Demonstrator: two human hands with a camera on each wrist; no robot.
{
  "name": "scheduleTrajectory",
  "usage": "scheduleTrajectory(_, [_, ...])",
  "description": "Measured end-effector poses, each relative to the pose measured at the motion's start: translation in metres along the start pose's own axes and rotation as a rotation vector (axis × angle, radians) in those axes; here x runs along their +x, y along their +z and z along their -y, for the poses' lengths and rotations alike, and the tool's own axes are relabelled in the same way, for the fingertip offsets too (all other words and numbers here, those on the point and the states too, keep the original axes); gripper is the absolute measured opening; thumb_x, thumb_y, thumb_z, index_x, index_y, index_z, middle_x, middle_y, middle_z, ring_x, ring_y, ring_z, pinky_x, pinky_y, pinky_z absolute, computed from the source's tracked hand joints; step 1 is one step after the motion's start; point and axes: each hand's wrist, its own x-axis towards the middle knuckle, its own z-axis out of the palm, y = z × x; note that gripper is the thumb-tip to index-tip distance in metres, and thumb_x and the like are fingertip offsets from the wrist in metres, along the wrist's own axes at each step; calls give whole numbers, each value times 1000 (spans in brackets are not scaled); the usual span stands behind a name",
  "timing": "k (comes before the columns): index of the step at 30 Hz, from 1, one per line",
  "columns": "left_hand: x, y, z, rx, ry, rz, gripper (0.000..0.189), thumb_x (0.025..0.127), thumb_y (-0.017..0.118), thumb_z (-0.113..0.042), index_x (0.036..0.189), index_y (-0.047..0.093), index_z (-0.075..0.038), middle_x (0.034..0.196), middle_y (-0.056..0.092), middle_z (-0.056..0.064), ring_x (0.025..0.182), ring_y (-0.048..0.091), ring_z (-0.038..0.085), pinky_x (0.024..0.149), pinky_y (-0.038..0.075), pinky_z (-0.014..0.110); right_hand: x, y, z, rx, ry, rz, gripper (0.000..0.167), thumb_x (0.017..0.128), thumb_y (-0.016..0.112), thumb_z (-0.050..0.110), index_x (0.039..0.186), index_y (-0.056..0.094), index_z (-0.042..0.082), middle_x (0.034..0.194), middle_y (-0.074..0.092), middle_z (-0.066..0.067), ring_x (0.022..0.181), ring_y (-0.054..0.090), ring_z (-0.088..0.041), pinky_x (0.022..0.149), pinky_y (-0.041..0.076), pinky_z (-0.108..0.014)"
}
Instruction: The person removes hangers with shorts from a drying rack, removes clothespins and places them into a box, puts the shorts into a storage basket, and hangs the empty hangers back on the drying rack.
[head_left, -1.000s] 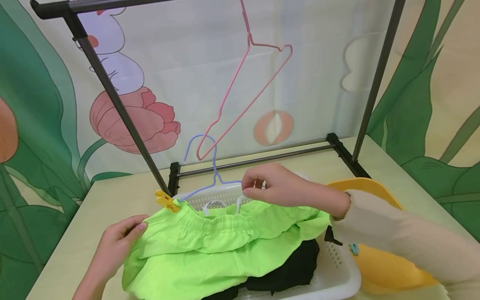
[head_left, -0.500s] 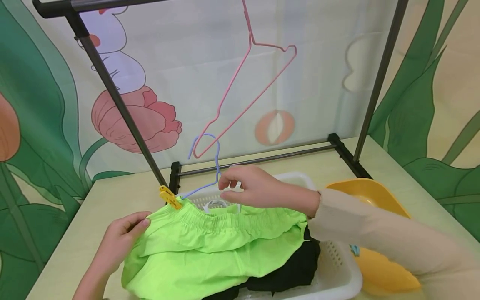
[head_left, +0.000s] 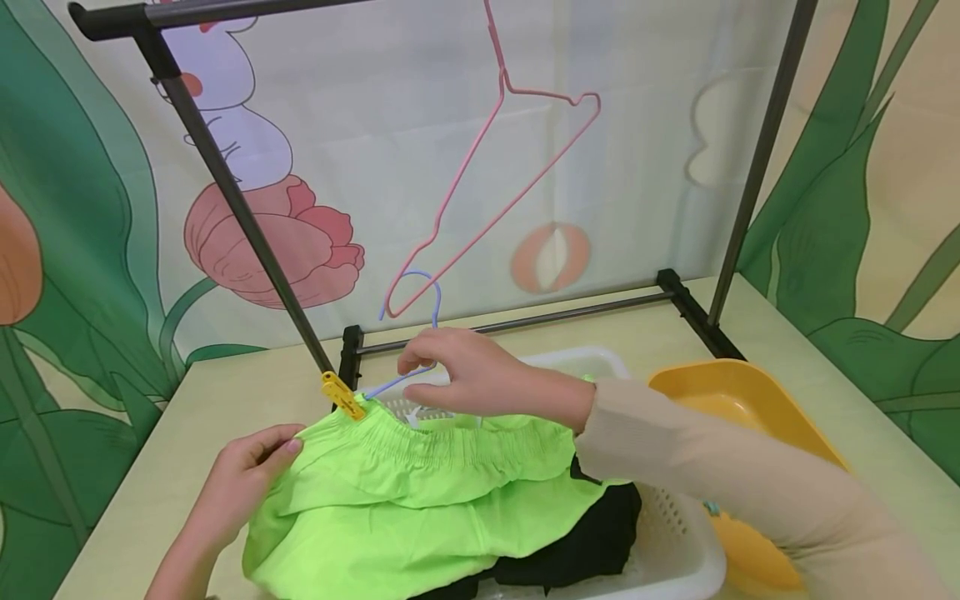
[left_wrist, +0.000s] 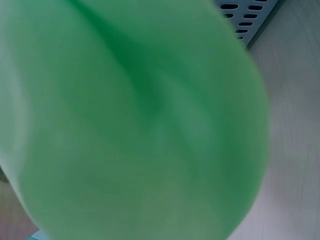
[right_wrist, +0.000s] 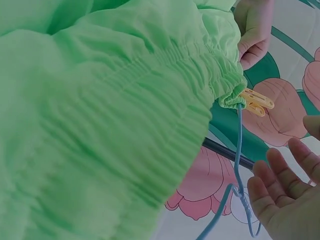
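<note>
We see thin, matt cloth in the green garment, ridged at its gathered waistband, and matt cloth in the sleeve; basket and tub look like smooth, glossy plastic, the peg plastic too, the rack smooth metal, the blue hanger coated wire

A hand could pass through the wide gap between the pink hanger and the right black pole. Just above the right hand, the blue hanger and the pink hanger's low end get in the way. The yellow clip sticks out from the green cloth, with the left black pole behind it.
</note>
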Motion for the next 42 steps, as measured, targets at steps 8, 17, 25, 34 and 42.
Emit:
scheduleTrajectory(8, [0,0,1,-4,-1,8,33,93,44,-18,115,55,4,112,59,17,86,47,-13,71,44,14,15,5,6,-4,-14,25,23,84,56,23,104,60,11,105,61,1,101,54,-11,89,40,-22])
scheduleTrajectory(17, [0,-1,3,-2,0,10,33,93,45,-19,115,55,3,111,60,17,86,48,-13,71,44,14,30,10,13,31,-9,86,24,86,55,25,106,58,12,109,61,3,104,54,-11,89,41,-21])
scheduleTrajectory(25, [-1,-2,3,-7,2,9,32,93,45,-19,114,56,3,110,60,16,85,49,-11,71,44,14,45,15,16,123,17,166,31,86,56,28,112,54,12,112,57,3,102,51,-10,87,39,-16])
scheduleTrajectory(34, [-2,-4,1,-7,-1,20,33,93,44,-21,114,56,1,111,60,15,85,49,-11,72,45,15,61,19,18,174,98,249,37,86,55,33,117,50,14,114,56,-2,95,53,-8,79,41,-16])
scheduleTrajectory(42, [-3,-4,1,-6,11,21,32,93,44,-22,113,57,0,109,60,14,85,50,-9,71,45,16,73,24,15,189,162,264,35,84,57,37,112,52,17,96,57,7,88,53,-5,74,42,-16])
